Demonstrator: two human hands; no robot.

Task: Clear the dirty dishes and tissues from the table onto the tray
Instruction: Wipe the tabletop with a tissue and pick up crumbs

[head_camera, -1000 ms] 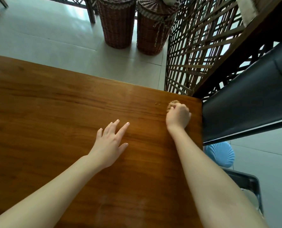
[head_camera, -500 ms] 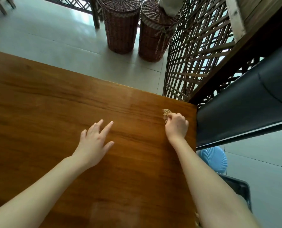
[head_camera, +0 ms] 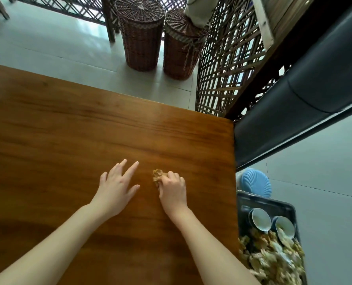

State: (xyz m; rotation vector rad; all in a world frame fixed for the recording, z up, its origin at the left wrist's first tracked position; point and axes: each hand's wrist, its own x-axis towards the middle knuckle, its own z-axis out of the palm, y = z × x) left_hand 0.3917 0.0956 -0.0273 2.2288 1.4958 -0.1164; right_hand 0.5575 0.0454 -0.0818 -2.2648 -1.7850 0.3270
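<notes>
Head view, looking down: one wooden table [head_camera: 68,130] across the left and middle, far edge running along the pale tiled floor, right edge dropping off beside the tray, both edges meeting in a square corner close to the lattice. One dark padded seat [head_camera: 314,89] slanting along the right, just past that corner. One brown lattice screen [head_camera: 228,68] between seat and floor. Two tall lidded wicker baskets [head_camera: 141,38] [head_camera: 181,48], side by side on the floor beyond the far edge, well apart from the table. One dark tray [head_camera: 263,199] low at the right, off the table and just beside its right edge, holding a heap of crumpled tissues [head_camera: 273,256] toward its near end; count of these not to be made out. One blue shell-ribbed stool [head_camera: 255,183] just beyond the tray. Two hands, both over the wood, near each other and well in from the right edge: left hand [head_camera: 115,186] released, palm down, fingers straight and spread, contact with the wood not certain; right hand [head_camera: 173,189] grasping, fingers curled over one crumpled brownish tissue [head_camera: 157,174]. Two white bowls [head_camera: 260,219] [head_camera: 285,226] with blue outsides, side by side in the tray's far half, partly among the tissues. Held tissue down on the table, poking out past the right fingertips, between the two hands. Wide stretch of wood open to the left of and beyond the hands; narrower strip between right hand and right edge.
</notes>
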